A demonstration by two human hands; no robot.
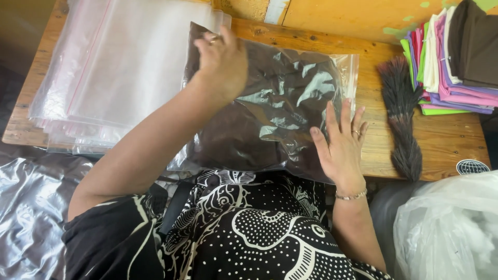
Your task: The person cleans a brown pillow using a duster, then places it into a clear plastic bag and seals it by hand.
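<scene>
A bagged brown cloth [270,111] is pressed flat by the left hand [223,62] at 11 o'clock and the right hand [340,142] at 4 o'clock, fingers spread.

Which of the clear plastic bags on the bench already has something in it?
The clear plastic bag with dark brown cloth, under both hands. The stack of clear plastic bags at its left lies flat and shows nothing inside.

A glossy, crinkled clear plastic bag [290,98] encloses matt dark brown cloth [233,135] on the rough, worn wooden table [446,140]. Left of the bag lies a smooth stack of clear plastic bags [114,62]; right of it, a bristly dark brush [402,114].
</scene>
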